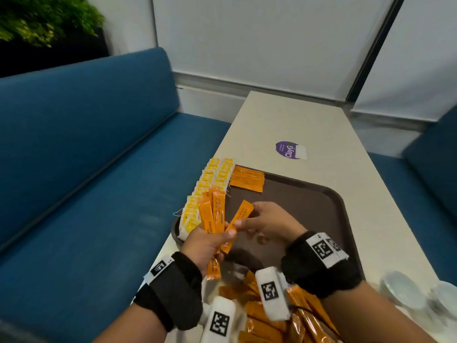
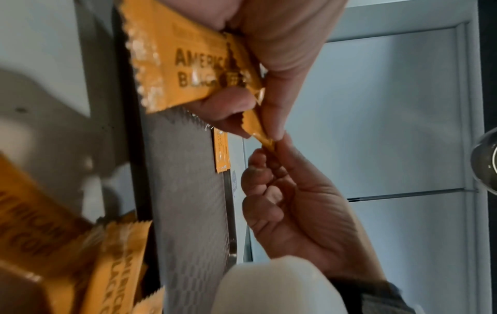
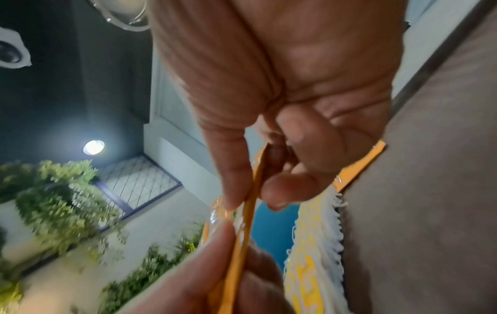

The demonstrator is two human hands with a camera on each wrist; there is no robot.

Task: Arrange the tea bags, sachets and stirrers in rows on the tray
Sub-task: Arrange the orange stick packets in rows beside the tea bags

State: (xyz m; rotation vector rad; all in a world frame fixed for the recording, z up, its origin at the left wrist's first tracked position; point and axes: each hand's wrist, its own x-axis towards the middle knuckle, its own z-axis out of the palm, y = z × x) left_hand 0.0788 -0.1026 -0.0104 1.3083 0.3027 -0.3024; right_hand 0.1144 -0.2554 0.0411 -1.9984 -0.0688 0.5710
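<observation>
My left hand [image 1: 217,235] grips a fan of several orange coffee sachets [image 1: 212,214] over the near left corner of the brown tray [image 1: 304,194]. My right hand [image 1: 243,222] pinches one sachet [image 1: 240,219] of that fan between thumb and fingers, while the left thumb still touches it. The right wrist view shows that sachet [image 3: 254,191] edge-on in the pinch. Yellow tea bags [image 1: 210,184] lie overlapped in rows along the tray's left side. A few orange sachets [image 1: 247,180] lie side by side at its far left corner.
A loose heap of orange sachets [image 1: 269,318] lies on the white table [image 1: 284,115] near me. White cups [image 1: 408,293] stand at the near right, and a purple sticker [image 1: 290,150] lies beyond the tray. A blue bench [image 1: 86,157] runs along the left.
</observation>
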